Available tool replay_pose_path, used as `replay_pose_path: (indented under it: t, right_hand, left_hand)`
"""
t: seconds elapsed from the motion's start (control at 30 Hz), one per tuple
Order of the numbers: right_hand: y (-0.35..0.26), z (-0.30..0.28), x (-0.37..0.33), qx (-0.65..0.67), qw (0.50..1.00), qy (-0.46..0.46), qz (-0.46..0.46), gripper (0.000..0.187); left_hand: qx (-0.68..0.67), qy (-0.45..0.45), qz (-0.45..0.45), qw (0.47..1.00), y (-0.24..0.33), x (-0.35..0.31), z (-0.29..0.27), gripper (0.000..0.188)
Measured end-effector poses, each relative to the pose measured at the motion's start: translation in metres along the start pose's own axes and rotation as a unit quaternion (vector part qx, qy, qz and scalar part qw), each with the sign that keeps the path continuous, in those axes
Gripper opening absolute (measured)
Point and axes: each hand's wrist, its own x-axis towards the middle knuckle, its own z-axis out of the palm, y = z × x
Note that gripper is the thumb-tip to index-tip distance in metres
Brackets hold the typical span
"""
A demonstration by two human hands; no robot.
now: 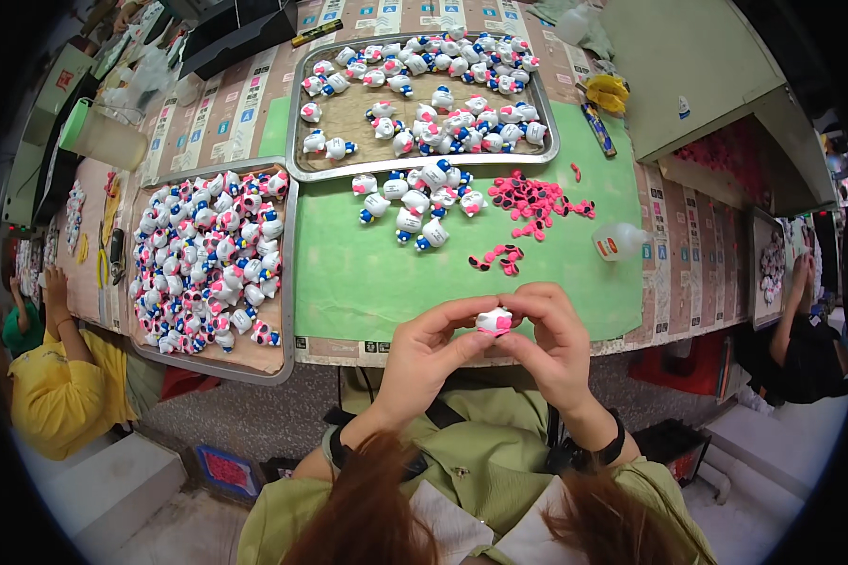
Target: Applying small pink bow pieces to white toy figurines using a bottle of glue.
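My left hand (432, 348) and my right hand (551, 344) meet at the table's near edge. Both are closed, with thumbs and fingertips pinching a small white figurine (493, 321) that shows pink on its front. My fingers cover part of it. Just beyond, on the green mat (386, 301), lies a pile of small pink pieces (540, 202) with dark lenses, like tiny sunglasses; a few more (499, 258) are nearer my hands. Left of them sits a loose group of white, blue and pink figurines (415, 202).
A metal tray (299, 168) with many figurines stands at the back. At left, another tray (290, 282) is densely filled. A clear bottle (620, 242) stands right, below a grey cabinet (716, 66). Pliers (103, 268) lie far left. People sit at left (66, 386) and right (806, 348).
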Motion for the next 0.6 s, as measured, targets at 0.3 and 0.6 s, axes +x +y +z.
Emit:
replay_pose_path:
  t: [0.3, 0.6]
  right_hand:
    - [-0.0032, -0.0070, -0.0014, -0.046, 0.992, -0.039, -0.109, 0.021]
    - [0.0011, -0.0051, -0.0054, -0.020, 0.991, -0.032, -0.131, 0.022]
  left_hand:
    - [0.100, -0.042, 0.148, 0.983, 0.0004, -0.0037, 0.0000, 0.024]
    - [0.187, -0.018, 0.199, 0.962, 0.0039, -0.0069, 0.0045, 0.022]
